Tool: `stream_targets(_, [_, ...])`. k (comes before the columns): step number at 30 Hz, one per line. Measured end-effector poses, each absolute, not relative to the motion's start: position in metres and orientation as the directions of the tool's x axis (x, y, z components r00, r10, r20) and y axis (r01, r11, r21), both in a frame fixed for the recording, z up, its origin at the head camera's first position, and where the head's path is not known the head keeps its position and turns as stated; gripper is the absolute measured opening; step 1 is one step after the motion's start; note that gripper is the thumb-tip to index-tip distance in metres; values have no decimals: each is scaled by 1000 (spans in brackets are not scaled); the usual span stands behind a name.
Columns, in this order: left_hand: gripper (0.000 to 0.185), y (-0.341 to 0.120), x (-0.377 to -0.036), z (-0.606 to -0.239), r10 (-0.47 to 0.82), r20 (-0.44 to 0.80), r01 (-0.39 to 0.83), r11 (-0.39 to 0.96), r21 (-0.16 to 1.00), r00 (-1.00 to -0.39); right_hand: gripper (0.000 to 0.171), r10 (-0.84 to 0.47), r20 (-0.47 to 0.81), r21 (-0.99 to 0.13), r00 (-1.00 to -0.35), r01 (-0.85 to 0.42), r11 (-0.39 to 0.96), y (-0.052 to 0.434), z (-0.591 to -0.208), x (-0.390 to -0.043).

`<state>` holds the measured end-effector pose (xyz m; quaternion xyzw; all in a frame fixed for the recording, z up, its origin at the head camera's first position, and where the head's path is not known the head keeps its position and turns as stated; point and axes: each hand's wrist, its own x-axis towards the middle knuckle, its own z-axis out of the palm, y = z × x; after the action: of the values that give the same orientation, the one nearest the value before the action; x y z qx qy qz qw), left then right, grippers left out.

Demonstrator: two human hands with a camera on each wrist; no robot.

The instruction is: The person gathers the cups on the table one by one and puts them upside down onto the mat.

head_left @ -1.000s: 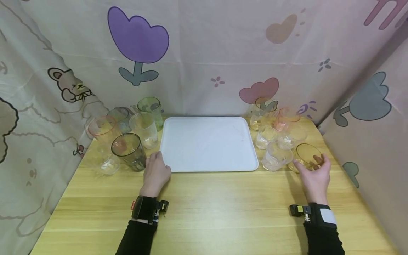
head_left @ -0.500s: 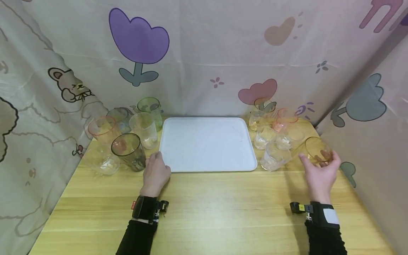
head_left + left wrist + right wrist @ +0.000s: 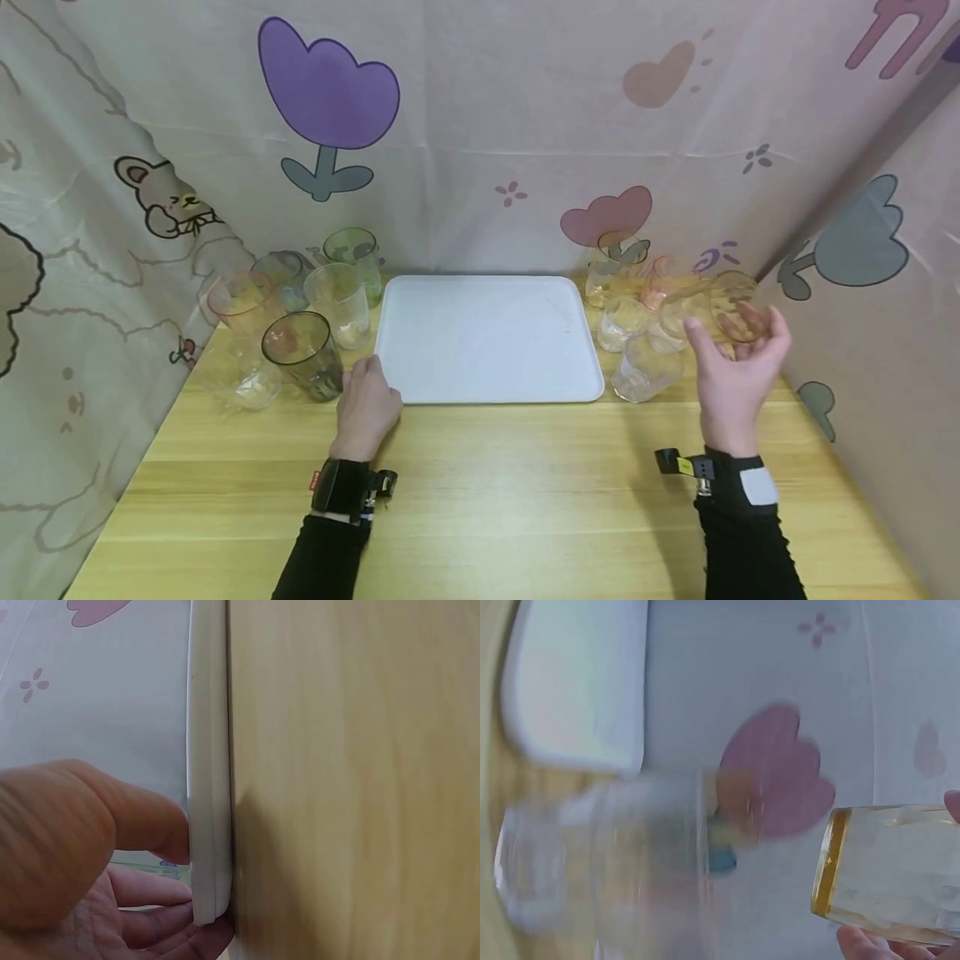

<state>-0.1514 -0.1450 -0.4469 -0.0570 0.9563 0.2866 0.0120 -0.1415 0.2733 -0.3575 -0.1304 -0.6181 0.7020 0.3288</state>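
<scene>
Near the tray's front left corner my left hand (image 3: 365,410) pinches the white tray (image 3: 491,342). In the left wrist view its thumb (image 3: 154,829) lies at the rim and the other fingers bend around the corner underneath. My right hand (image 3: 738,396) holds an amber-tinted drinking glass (image 3: 892,874), thumb on one side and fingers on the other. That glass is raised above the table, roughly upright, its thick amber base down. Left of it in the right wrist view, blurred clear glasses (image 3: 645,855) stand lower.
Several glasses stand right of the tray, among them a clear tumbler (image 3: 647,371) in front and a pink one (image 3: 663,287) behind. More crowd the left side: a smoky grey glass (image 3: 303,358), a green one (image 3: 358,258) and a clear glass mug (image 3: 251,379). A printed curtain (image 3: 465,108) surrounds the table.
My right hand lifted the amber glass from the table, first shifting right, then moving up and back toward the rear glasses. My left hand stays at the tray corner.
</scene>
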Motion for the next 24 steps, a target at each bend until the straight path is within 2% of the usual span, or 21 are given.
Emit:
stream_targets(4, [65, -145, -151, -447, -107, -48, -116, 827, 550, -993, 90, 568, 245, -945, -786, -325, -42, 247, -355, -150])
stream_targets(12, [64, -144, -149, -446, -110, -35, -111, 826, 552, -993, 81, 450, 226, -965, -864, -261, -18, 197, -362, -165])
stream_targets(24, [62, -140, -148, -446, -111, 61, -62, 847, 528, -992, 84, 253, 106, -982, -962, -141, -125, 153, -396, -184])
